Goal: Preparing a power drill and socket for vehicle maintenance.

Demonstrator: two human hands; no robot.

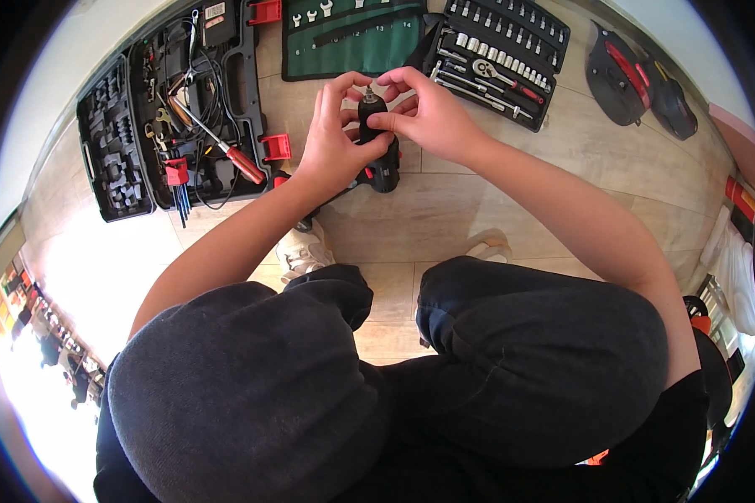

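Observation:
Between my two hands a black and red power drill (384, 174) stands with its chuck (371, 109) pointing away from me. A short silvery metal piece (369, 94) sticks out of the chuck's tip. My left hand (334, 138) is curled round the drill's left side, its thumb across the body and its fingertips beside the metal piece. From the other side my right hand (434, 121) presses its thumb against the chuck, while its index finger arches toward the tip. The drill's handle is partly hidden behind my left wrist.
An open black tool case (134, 126) at left holds cables and a red-handled screwdriver (242, 163). Beyond my hands lie a green wrench roll (344, 57) and an open socket set (491, 71). A dark pouch (614, 80) with tools lies at right. My shoe (304, 251) is below.

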